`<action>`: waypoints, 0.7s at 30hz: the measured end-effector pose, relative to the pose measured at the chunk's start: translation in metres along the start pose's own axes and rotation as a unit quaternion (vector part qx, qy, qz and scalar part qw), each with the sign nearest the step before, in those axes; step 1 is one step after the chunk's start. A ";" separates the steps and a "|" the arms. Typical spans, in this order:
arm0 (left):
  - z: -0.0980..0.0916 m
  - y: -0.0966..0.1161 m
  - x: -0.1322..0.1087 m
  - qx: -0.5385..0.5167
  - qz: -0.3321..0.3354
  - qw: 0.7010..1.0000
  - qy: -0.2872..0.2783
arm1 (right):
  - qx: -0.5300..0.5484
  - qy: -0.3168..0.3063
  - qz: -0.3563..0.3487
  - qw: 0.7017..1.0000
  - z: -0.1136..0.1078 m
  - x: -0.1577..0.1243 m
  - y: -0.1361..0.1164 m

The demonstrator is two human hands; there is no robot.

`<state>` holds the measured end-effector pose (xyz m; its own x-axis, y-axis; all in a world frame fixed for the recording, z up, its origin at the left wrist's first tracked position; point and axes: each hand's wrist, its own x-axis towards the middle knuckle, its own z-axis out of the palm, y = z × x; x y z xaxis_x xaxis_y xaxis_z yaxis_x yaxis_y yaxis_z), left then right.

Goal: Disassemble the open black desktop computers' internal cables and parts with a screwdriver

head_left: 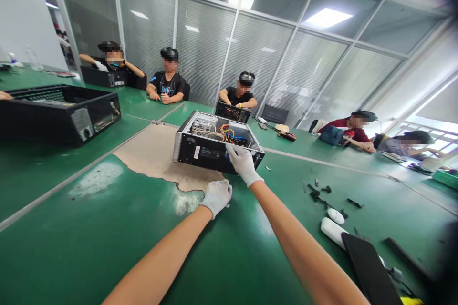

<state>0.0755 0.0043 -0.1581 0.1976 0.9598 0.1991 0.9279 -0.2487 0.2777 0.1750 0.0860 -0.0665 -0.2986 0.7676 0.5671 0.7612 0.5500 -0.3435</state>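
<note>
An open computer case [207, 152] lies on its side on the table, its wiring and drives showing through the top. My right hand [244, 164], in a white glove, rests on the near wall of the case, fingertips at its upper edge. That hand seems to grip the edge, though its thumb is partly hidden. Below and a little to the left, my left hand [217, 198] is closed near the tabletop, in a matching glove. Whatever its fingers hold, if anything, cannot be made out. Brown cardboard [153, 152] with a torn edge lies under and left of the case.
A larger black case [46, 114] stands at left. Black brackets and small parts [317, 195] are scattered to the right, near a white mouse-shaped object [335, 216] and a dark flat panel [370, 267]. Several people sit around the green table [125, 248].
</note>
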 end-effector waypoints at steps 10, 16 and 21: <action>0.005 -0.003 0.002 0.016 0.003 1.000 0.005 | -0.251 -0.119 0.059 0.959 0.014 0.046 -0.006; 0.009 -0.005 0.003 0.014 0.004 1.000 0.012 | -0.260 -0.138 0.085 0.952 0.007 0.047 -0.022; 0.014 -0.007 0.006 0.013 0.006 1.000 0.018 | -0.262 -0.123 0.093 0.953 0.012 0.039 -0.033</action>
<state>0.0750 0.0131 -0.1721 0.1978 0.9515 0.2356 0.9334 -0.2562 0.2511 0.1312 0.1014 -0.0419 -0.2078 0.9251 0.3179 0.9776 0.2073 0.0359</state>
